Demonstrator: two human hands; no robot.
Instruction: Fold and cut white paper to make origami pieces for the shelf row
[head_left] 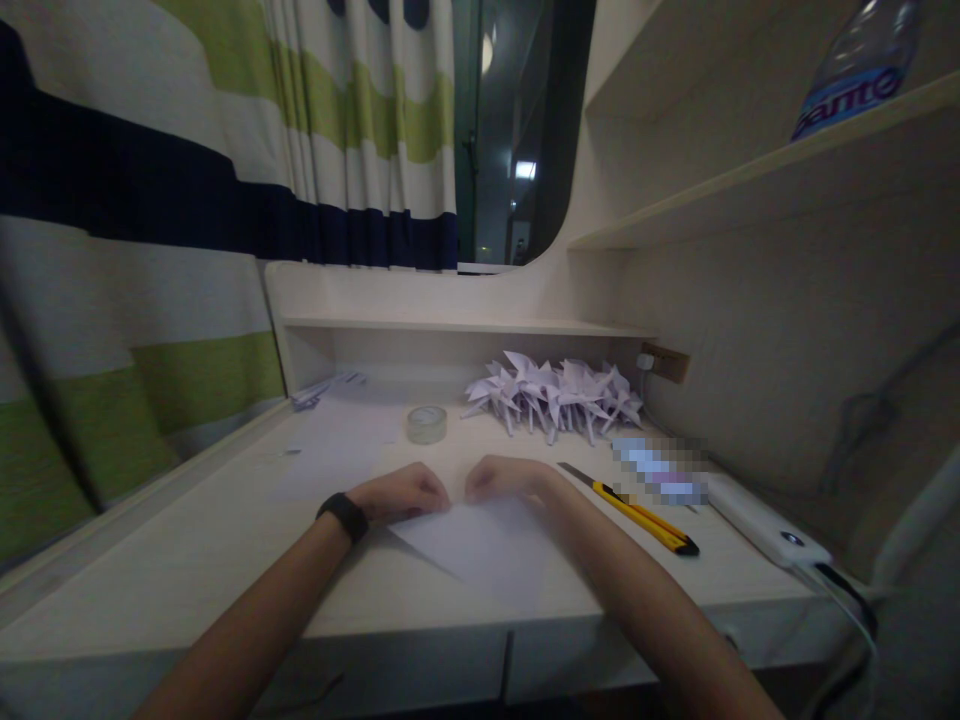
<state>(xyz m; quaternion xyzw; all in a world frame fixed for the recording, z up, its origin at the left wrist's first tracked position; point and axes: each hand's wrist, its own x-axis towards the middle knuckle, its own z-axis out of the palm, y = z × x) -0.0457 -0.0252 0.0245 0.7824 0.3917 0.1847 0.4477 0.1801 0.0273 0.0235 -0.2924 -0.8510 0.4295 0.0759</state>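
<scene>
A sheet of pale paper (480, 545), folded into a triangle shape, lies on the white desk (187, 560) in front of me. My left hand (401, 492), with a black band on its wrist, presses on the paper's far left edge. My right hand (504, 478) presses on the far edge just beside it, fingers curled down. The two hands nearly touch at the paper's top.
A pile of folded paper cranes (555, 393) sits at the back of the desk. A roll of clear tape (427, 423) stands left of it. A yellow utility knife (637, 510) and a white power bank (765, 530) lie to the right. A water bottle (862, 65) rests on the upper shelf.
</scene>
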